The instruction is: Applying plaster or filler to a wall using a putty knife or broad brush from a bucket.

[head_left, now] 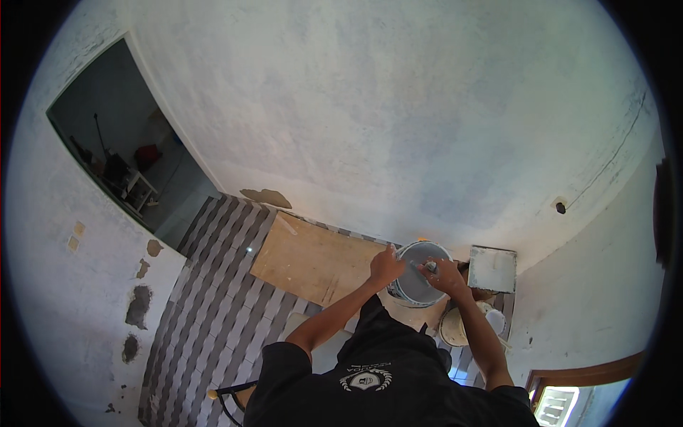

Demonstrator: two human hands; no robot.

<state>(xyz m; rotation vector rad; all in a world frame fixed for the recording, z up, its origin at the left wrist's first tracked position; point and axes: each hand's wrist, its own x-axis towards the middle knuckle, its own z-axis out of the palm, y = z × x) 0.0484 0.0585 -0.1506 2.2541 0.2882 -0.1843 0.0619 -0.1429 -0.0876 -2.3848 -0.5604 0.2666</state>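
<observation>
Round white plastic bucket (420,283) of pale paste, standing on the flat wooden board (313,263) directly below both hands: left hand (386,267) grips its near-left rim, right hand (442,274) is closed around a small tool inside it.

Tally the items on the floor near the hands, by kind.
Buckets: 2, a grey one at both hands and a cream one beside it
Boards: 1, plywood sheet
Square grey trays: 1
Small white tubs: 1
Total: 5
Left hand is on the grey bucket's rim; right hand holds a tool I can't identify inside it.
</observation>
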